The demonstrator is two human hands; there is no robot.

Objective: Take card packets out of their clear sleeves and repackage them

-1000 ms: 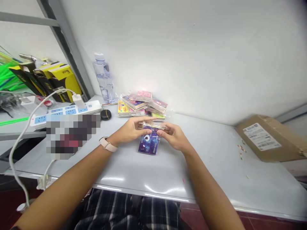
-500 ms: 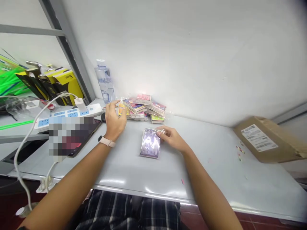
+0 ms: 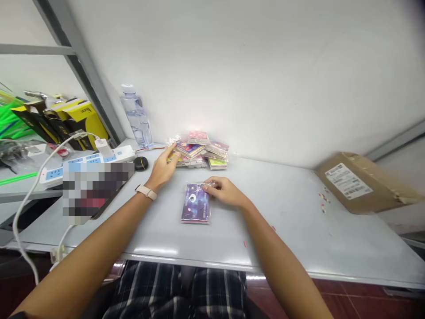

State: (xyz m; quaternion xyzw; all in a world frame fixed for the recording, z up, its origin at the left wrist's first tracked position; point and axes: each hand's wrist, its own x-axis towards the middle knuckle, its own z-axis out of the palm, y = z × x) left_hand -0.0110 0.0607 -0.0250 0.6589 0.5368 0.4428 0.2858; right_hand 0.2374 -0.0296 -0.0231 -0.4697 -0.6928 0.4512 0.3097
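A pack of cards (image 3: 195, 208) in a clear wrapper lies on the table in front of me, its dark blue top printed with a white eye shape. My right hand (image 3: 224, 190) pinches its upper right corner between thumb and fingers. Farther back, against the wall, is a loose pile of similar wrapped card packs (image 3: 217, 153) in pink, blue and green. My left hand (image 3: 164, 166) reaches to the pile's left side, thumb and fingers apart around the corner of a blue-topped pack (image 3: 191, 149). Whether the fingertips press on that pack is hard to see.
Left of the pile stands a clear water bottle (image 3: 137, 117). A round black case (image 3: 141, 163), a power strip (image 3: 124, 153) with a white cable and a partly blurred-out phone (image 3: 113, 195) are at the left. A cardboard box (image 3: 358, 186) sits at the right, near small colored scraps (image 3: 323, 201).
My left hand has moved right, up against the pile. The glare has left the pack at my right hand, so its eye print now shows. The view has shifted slightly.
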